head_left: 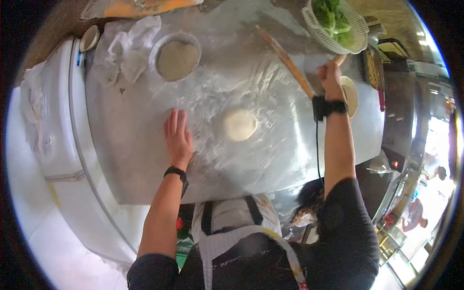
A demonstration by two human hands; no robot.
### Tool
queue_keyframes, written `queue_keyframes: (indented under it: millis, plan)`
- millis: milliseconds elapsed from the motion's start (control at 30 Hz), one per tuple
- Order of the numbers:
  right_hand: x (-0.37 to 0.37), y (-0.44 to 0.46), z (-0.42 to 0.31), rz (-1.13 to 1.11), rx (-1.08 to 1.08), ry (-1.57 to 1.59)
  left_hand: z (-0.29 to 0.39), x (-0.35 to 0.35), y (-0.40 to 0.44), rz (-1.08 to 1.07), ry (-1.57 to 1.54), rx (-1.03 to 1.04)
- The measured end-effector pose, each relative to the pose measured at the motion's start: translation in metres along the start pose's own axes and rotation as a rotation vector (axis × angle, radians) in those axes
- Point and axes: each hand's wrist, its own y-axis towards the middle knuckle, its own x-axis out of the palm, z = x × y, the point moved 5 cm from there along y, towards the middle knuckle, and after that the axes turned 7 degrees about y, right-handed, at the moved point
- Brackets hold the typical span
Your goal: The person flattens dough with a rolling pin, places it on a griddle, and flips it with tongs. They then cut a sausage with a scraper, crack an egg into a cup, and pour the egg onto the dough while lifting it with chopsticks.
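A round, flat piece of pale dough (pixel 240 125) lies on the floured metal table (pixel 135 159). To its left, my left hand (pixel 178 137) rests palm down, fingers stretched out and nothing held. My right hand (pixel 331 76) is closed at the right side, above a pale round bowl (pixel 350 96) partly hidden by the wrist. A tan end (pixel 340 59) shows beside its fingers; what it belongs to is unclear. A long wooden stick (pixel 287 63) lies slanted on the table, its near end close to my right wrist.
A bowl of light powder (pixel 178 59) stands at the back left beside crumpled plastic bags (pixel 126 53). At the back right is a white basket (pixel 356 42) of green leaves. A white appliance (pixel 60 111) borders the left. Other people appear far right.
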Motion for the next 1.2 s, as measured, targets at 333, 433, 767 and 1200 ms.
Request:
queue_keyframes:
  millis: [333,433,767,1200]
  plan:
    - [-0.022,-0.222,0.047,-0.299,-0.288,-1.052,0.029,0.008,0.017,0.046,-0.373,-0.048]
    - [-0.041,-0.229,0.052,-0.183,-0.249,-1.203,0.093,0.017,0.044,0.010,-0.435,0.143]
    - [-0.153,-0.306,0.037,-0.413,-0.252,-1.133,0.152,0.025,-0.024,-0.077,-0.214,-0.178]
    - [-0.044,-0.280,0.054,-0.752,-0.767,-1.262,0.172,0.024,-0.085,-0.104,0.071,0.039]
